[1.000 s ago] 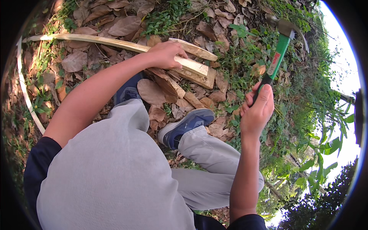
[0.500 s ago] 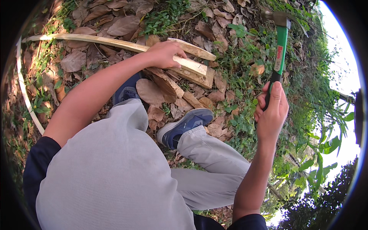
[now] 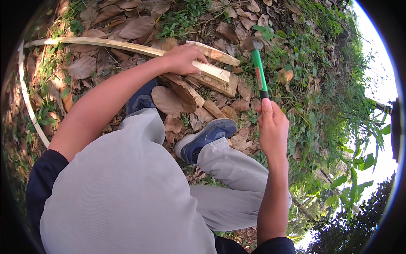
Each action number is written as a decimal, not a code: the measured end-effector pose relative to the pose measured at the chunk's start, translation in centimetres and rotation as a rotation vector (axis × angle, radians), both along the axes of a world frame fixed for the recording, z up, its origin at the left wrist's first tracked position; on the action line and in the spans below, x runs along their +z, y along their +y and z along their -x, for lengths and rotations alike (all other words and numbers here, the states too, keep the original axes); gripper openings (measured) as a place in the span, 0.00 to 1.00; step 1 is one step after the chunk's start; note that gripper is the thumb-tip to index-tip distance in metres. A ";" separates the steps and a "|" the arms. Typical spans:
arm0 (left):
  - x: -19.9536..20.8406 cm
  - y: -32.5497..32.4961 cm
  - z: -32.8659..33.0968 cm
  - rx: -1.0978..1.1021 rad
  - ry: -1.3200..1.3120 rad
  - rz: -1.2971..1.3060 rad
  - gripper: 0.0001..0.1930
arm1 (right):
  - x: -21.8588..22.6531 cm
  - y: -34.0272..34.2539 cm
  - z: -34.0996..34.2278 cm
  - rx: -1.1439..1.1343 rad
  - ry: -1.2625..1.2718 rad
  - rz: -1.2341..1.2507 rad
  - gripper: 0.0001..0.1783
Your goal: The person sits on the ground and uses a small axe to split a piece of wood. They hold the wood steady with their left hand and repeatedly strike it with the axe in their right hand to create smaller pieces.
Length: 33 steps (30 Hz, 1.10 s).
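Note:
My right hand (image 3: pixel 272 125) is closed round the black grip of a hammer (image 3: pixel 259 70) with a green handle, its metal head raised to the right of the wood. My left hand (image 3: pixel 185 59) grips a long pale wooden strip (image 3: pixel 215 72) near its right end. That end lies on top of a thicker wooden block (image 3: pixel 224 86). Just beyond my left fingers rests another short wooden piece (image 3: pixel 220 53). The hammer head is apart from all the wood. Any nail at the strip's end is too small to make out.
The strip runs left to meet another pale strip (image 3: pixel 26 91) at the far left. Rough wood pieces (image 3: pixel 186 91) lie near my blue shoe (image 3: pixel 205 137). Dry leaves (image 3: pixel 137 28) and green plants (image 3: pixel 270 55) cover the ground.
My right hand has swung the hammer left and its head lower, closer to the wood's end. My left hand stays in place on the strip.

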State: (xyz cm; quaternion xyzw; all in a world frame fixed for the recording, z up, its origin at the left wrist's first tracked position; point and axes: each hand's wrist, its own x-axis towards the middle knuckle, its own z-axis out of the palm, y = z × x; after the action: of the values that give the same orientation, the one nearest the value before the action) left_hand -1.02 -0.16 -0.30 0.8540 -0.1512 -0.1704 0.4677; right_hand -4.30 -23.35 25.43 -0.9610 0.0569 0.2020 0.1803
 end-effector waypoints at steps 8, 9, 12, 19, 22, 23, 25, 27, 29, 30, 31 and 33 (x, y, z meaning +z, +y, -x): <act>0.6 -0.1 -0.2 -0.018 0.073 -0.041 0.23 | -1.0 0.3 -1.3 -0.101 -0.316 -0.405 0.20; 0.6 -0.2 -0.2 -0.026 0.055 -0.032 0.23 | -3.6 -0.8 0.3 -0.084 -0.324 -0.405 0.20; 0.1 -0.1 -0.1 -0.018 0.028 -0.022 0.23 | -6.9 -1.7 4.1 0.018 0.072 0.055 0.23; 0.1 0.0 -0.1 -0.015 0.035 -0.014 0.23 | -0.8 0.0 0.7 -0.293 0.013 -0.202 0.25; 0.0 0.2 0.0 -0.010 0.046 -0.013 0.24 | 2.4 1.9 -1.6 -0.229 -0.212 -0.268 0.22; 0.1 0.1 -0.1 -0.012 0.047 -0.009 0.24 | 2.1 1.9 -1.8 -0.198 -0.261 -0.296 0.21; 0.1 0.1 0.0 -0.009 0.041 -0.002 0.24 | 1.0 2.1 -1.6 -0.134 -0.357 -0.354 0.19; 0.4 -0.1 -0.1 -0.014 0.031 0.007 0.23 | -2.0 1.1 0.6 -0.038 -0.310 -0.234 0.19; 0.5 -0.1 0.0 -0.013 0.030 0.003 0.23 | -4.9 0.4 3.1 0.034 -0.120 -0.027 0.20; 0.2 0.0 0.0 -0.006 0.027 0.009 0.23 | -5.4 0.4 3.9 0.063 0.044 0.124 0.22; -0.1 0.0 0.1 -0.002 0.024 0.016 0.23 | -5.4 0.6 4.2 0.045 0.119 0.129 0.22; -0.1 -0.2 0.0 -0.006 0.022 0.023 0.23 | -5.1 0.8 4.4 0.002 0.263 0.144 0.24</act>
State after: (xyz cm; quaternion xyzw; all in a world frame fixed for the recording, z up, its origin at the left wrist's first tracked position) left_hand -0.98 -0.33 -0.40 0.8463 -0.1504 -0.1796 0.4784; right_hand -8.68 -22.52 20.31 -0.9368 0.0935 0.3215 0.1016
